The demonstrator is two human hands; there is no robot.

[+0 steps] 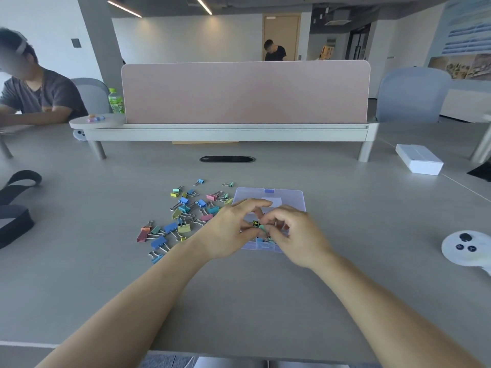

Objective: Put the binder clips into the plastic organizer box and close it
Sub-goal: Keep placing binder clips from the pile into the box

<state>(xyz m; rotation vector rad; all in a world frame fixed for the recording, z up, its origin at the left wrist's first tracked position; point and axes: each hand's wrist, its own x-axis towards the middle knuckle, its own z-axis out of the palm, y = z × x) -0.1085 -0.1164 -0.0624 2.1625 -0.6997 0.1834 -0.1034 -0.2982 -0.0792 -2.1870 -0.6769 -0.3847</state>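
Left of box point(268, 197), loose clips point(183, 208).

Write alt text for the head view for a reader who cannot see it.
Both hands, left hand and right hand, meet over an open clear plastic organizer box, pinching a green binder clip. Many colourful binder clips lie scattered on the grey table to its left.

Clips point(183, 208): approx 30, mixed colours (blue, teal, pink, yellow, orange), scattered loose on table just left of box. Box point(268, 195): clear plastic, lid open flat behind, a few clips inside.
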